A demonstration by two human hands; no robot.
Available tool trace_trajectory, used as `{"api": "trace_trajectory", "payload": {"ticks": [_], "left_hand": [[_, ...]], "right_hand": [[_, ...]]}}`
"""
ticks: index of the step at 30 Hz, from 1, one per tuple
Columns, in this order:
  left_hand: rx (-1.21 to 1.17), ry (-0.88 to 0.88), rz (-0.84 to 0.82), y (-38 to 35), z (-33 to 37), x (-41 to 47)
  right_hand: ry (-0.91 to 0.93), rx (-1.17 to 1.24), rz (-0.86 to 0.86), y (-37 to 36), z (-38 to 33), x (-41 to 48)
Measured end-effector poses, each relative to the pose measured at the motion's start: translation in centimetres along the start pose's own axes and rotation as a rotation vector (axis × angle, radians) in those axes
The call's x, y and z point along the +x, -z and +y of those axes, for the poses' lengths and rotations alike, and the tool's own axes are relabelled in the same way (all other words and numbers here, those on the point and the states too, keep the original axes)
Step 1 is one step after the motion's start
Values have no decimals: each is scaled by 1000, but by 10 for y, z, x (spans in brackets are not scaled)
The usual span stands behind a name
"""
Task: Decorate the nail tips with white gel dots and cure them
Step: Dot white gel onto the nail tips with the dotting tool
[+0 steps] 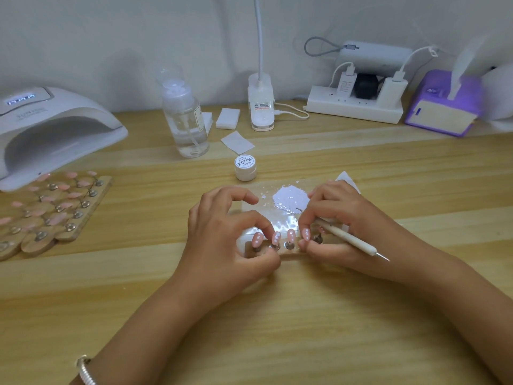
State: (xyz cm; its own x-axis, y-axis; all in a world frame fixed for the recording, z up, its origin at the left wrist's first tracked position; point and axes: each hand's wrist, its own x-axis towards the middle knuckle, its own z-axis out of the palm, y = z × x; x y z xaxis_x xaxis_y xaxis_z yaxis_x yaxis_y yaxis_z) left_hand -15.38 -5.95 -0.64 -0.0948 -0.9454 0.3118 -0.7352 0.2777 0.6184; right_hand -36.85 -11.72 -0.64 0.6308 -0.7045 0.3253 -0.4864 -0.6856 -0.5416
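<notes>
Nail tips (290, 235) stand in a row on a holder (294, 253) running left–right between the grips. Left hand (222, 234) pinches one end; right hand (347, 229) clasps the other with a pen (350, 240). Lamp (55, 126) lies leftward, nearer the left hand.

Pink nail tips (290, 235) carry white dots; the jar (245, 167) is white, the surface (305, 315) pale wood-grain, the box (441, 104) purple.

Pink nail tips (291, 235), dotted white, stand in a row between the fingers (261, 220); white gel (291, 198) pools just beyond.
</notes>
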Motion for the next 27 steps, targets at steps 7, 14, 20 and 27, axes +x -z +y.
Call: {"api": "trace_trajectory", "payload": {"ticks": [7,14,20,27], "left_hand": [[-51,-25,-34,1,-3,4],[-40,-36,-1,-1,-5,4],[-43,-30,-3,-1,-4,3],[-20,-35,-19,-1,-4,3]], "right_hand": [[36,-6,35,-1,-4,1],[66,-24,40,-6,4,0],[117,-83,6,-5,14,-1],[60,-113,20,17,22,-10]]}}
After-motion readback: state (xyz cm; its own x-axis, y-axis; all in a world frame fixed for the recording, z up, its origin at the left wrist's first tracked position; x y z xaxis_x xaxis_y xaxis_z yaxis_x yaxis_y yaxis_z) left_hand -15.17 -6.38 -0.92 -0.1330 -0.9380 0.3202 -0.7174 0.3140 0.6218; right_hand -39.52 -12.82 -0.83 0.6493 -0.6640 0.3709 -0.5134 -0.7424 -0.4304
